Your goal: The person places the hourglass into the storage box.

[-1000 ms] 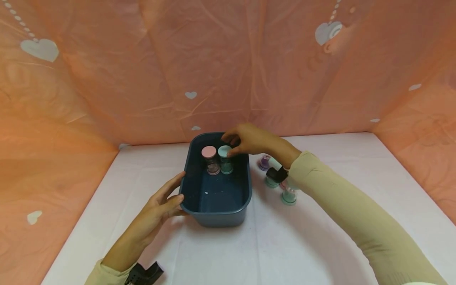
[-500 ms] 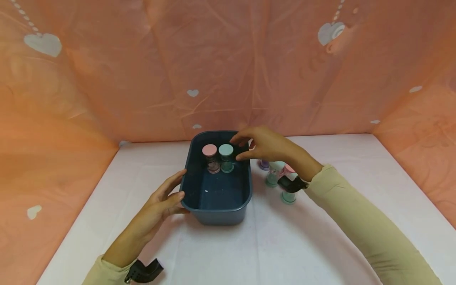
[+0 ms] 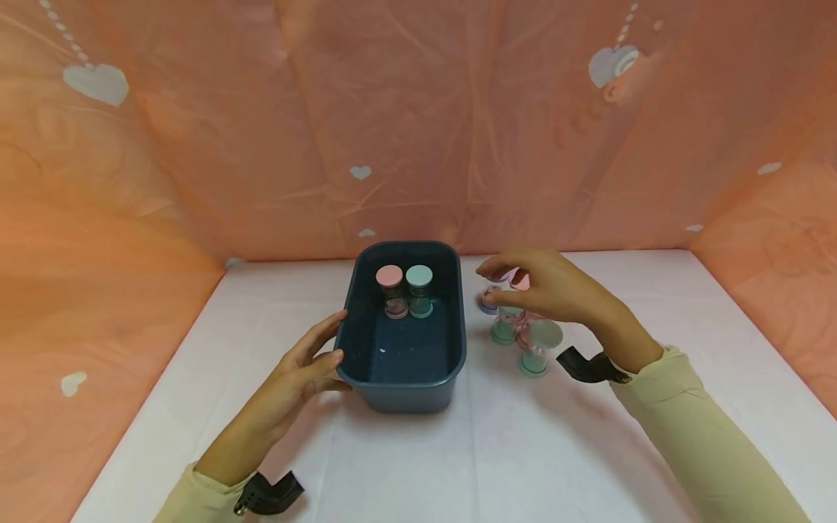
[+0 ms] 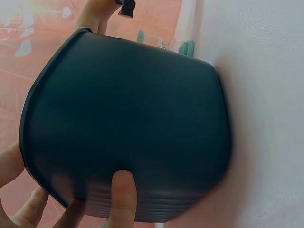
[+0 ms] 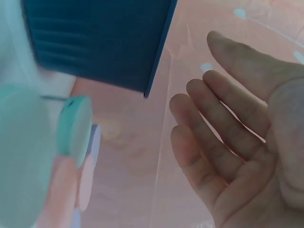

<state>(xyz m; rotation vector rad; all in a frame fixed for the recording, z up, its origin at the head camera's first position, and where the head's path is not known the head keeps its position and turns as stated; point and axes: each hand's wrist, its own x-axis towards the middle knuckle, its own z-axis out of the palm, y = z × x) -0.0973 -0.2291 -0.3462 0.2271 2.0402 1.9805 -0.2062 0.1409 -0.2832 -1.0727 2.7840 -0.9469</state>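
Observation:
A dark blue rectangular bin (image 3: pixel 412 359) stands on the table with two sand timers in its far part. One is a pink sand timer (image 3: pixel 389 276), the other a mint sand timer (image 3: pixel 419 276), both upright. My left hand (image 3: pixel 294 381) rests against the bin's left side, fingertips on the outer wall (image 4: pixel 128 118) and near the rim. To the right of the bin, my right hand (image 3: pixel 552 287) hovers over more sand timers, fingers spread and palm bare in the right wrist view. Below it are a purple sand timer (image 3: pixel 487 301) and a mint sand timer (image 3: pixel 504 332).
The nearest timer of the right cluster has a mint end (image 3: pixel 544 335), with pink timers partly hidden behind it. White cloth (image 3: pixel 405 465) covers the table. An orange curtain (image 3: pixel 418 145) with pale hearts rises at the back and sides.
My right hand has drawn back from the mint sand timer in the bin and moved right, over the timers outside. My left hand stays at the bin's side.

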